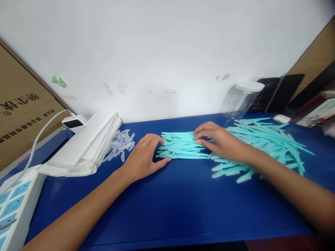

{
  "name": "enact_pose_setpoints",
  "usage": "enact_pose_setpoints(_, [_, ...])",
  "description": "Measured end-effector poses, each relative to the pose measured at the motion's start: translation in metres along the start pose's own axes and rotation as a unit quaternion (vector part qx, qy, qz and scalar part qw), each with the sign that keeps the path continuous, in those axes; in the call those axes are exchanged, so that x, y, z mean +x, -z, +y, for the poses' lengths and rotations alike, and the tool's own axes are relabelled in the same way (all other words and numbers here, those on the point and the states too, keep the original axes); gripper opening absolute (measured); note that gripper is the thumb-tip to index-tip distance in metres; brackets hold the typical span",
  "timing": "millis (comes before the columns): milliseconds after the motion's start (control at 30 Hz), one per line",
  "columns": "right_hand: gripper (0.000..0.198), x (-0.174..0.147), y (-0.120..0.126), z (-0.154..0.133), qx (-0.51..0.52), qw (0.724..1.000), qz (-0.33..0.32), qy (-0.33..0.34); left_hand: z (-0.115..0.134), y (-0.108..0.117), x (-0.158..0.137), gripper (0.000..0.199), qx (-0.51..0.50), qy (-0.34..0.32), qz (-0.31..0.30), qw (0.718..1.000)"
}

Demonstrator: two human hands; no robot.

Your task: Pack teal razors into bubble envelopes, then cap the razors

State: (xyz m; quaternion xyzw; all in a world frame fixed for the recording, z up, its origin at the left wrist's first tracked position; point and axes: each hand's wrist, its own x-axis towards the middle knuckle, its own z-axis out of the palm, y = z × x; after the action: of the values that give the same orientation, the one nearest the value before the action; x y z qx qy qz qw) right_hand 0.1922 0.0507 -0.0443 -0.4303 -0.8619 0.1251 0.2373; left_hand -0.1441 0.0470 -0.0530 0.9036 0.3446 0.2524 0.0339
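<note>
A row of slim teal plastic sticks, shaped like eyebrow razors [180,144], lies flat side by side on the blue table between my hands. My left hand [143,153] is curved at the row's left end, thumb and fingers apart, with fingertips at the stick ends. Over the right end rests my right hand [220,141], its fingers bent and a little apart, touching the sticks. Beside and partly under my right forearm spreads a loose pile of the same teal sticks [274,146]. Left of my left hand is a heap of small translucent plastic pieces [121,143].
A stack of white paper-like sleeves [83,146] lies at left, near a white device with a dark screen [73,122] and a power strip [23,202]. A clear jar with white lid [239,99] and a dark phone-like slab [284,92] stand by the wall. Cardboard [26,101] flanks the left.
</note>
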Motion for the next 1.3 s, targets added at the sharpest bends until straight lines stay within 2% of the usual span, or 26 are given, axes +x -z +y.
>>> enact_pose_setpoints(67, [0.026, 0.000, -0.006, 0.000, -0.005, 1.000, 0.011, 0.006, 0.000, 0.003, 0.000, 0.045, 0.043, 0.012, 0.036, 0.998])
enact_pose_setpoints(100, [0.025, -0.001, -0.007, 0.000, -0.008, 1.000, 0.016, 0.007, 0.000, 0.005, 0.000, 0.049, 0.076, -0.002, 0.069, 0.995])
enact_pose_setpoints(167, [0.023, -0.002, -0.008, 0.003, -0.014, 0.999, 0.028, 0.009, 0.000, 0.011, 0.000, 0.048, 0.134, -0.084, 0.172, 0.972])
enact_pose_setpoints(233, [0.021, -0.002, -0.007, 0.004, -0.017, 0.999, 0.043, 0.013, 0.000, 0.018, 0.000, 0.032, 0.154, -0.149, 0.278, 0.936])
enact_pose_setpoints(300, [0.019, -0.002, -0.007, 0.005, -0.015, 0.998, 0.054, 0.016, -0.001, 0.023, 0.001, 0.018, 0.145, -0.149, 0.334, 0.920])
enact_pose_setpoints(367, [0.018, -0.002, -0.007, 0.004, -0.013, 0.998, 0.062, 0.019, -0.003, 0.024, 0.003, 0.016, 0.133, -0.130, 0.329, 0.926])
enact_pose_setpoints(467, [0.018, -0.001, -0.007, 0.004, -0.016, 0.997, 0.066, 0.022, -0.007, 0.019, 0.004, 0.023, 0.135, -0.162, 0.303, 0.929])
enact_pose_setpoints(633, [0.016, -0.001, -0.006, 0.005, -0.017, 0.998, 0.064, 0.023, -0.008, 0.012, 0.002, 0.037, 0.182, -0.199, 0.335, 0.903])
enact_pose_setpoints(733, [0.016, -0.001, -0.006, 0.005, -0.013, 0.997, 0.067, 0.027, -0.005, 0.013, 0.000, 0.047, 0.195, -0.218, 0.334, 0.896])
enact_pose_setpoints(1200, [0.017, -0.002, -0.005, 0.002, -0.006, 0.998, 0.053, 0.021, -0.002, 0.023, -0.002, 0.034, 0.245, -0.310, 0.319, 0.861])
enact_pose_setpoints(1300, [0.017, -0.001, -0.004, 0.001, -0.004, 0.999, 0.051, 0.015, -0.001, 0.025, -0.004, 0.042, 0.251, -0.310, 0.307, 0.864])
